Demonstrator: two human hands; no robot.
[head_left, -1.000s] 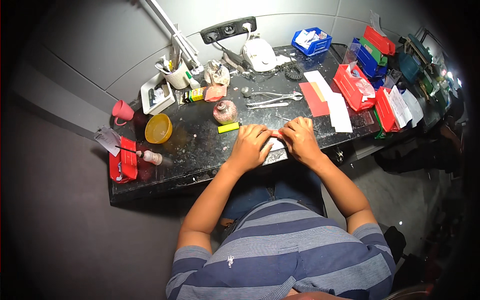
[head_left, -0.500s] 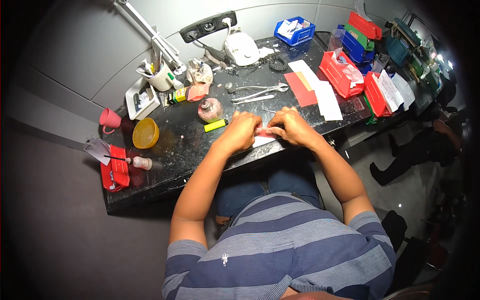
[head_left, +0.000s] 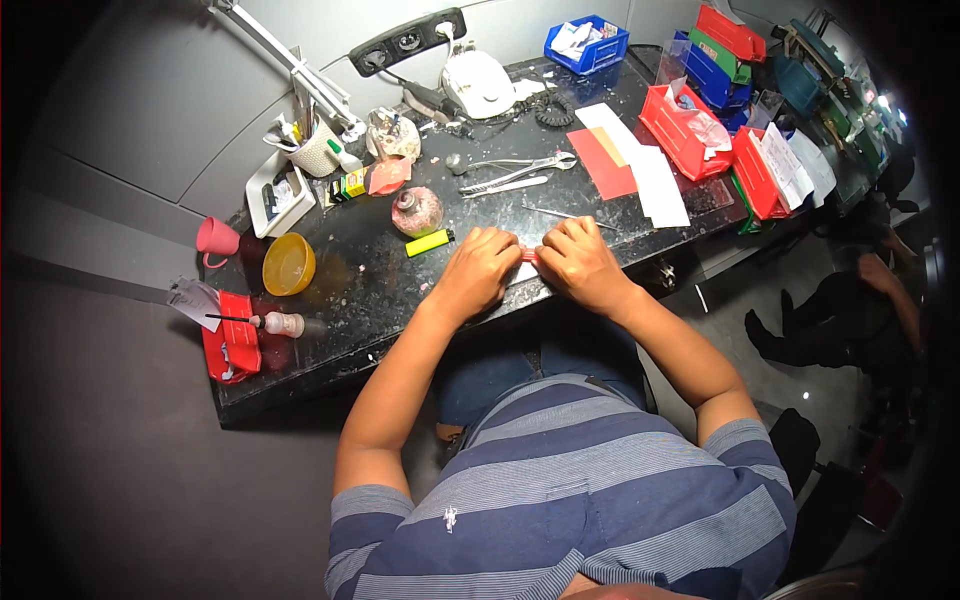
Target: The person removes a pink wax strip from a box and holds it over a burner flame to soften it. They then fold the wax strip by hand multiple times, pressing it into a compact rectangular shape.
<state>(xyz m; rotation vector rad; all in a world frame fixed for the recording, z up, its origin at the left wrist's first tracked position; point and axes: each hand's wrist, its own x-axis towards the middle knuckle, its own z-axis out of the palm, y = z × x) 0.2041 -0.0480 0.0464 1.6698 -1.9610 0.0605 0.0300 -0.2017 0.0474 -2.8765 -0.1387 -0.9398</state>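
The fingers of the left hand (head_left: 482,265) were curled in, pinching the left end of a small red strip (head_left: 528,255). The fingers of the right hand (head_left: 580,262) were curled too, pinching its right end. The strip was between the two hands, over a white paper (head_left: 524,271) near the front edge of the black bench (head_left: 360,290). The fingertips underneath were hidden.

Looking out from the strip, a bright yellow-green lighter (head_left: 430,243) lay at nine o'clock, near the left hand. A round bottle (head_left: 424,214) with pink specks stood at ten o'clock. A thin metal tool (head_left: 548,212) lay near twelve o'clock, just past the right hand. Farther off at twelve o'clock were metal pliers (head_left: 515,164). A flat red sheet (head_left: 601,170) lay toward one o'clock, and red bins (head_left: 685,140) stood at two o'clock. Far away at nine o'clock sat a yellow bowl (head_left: 289,265) and a pink mug (head_left: 217,237).
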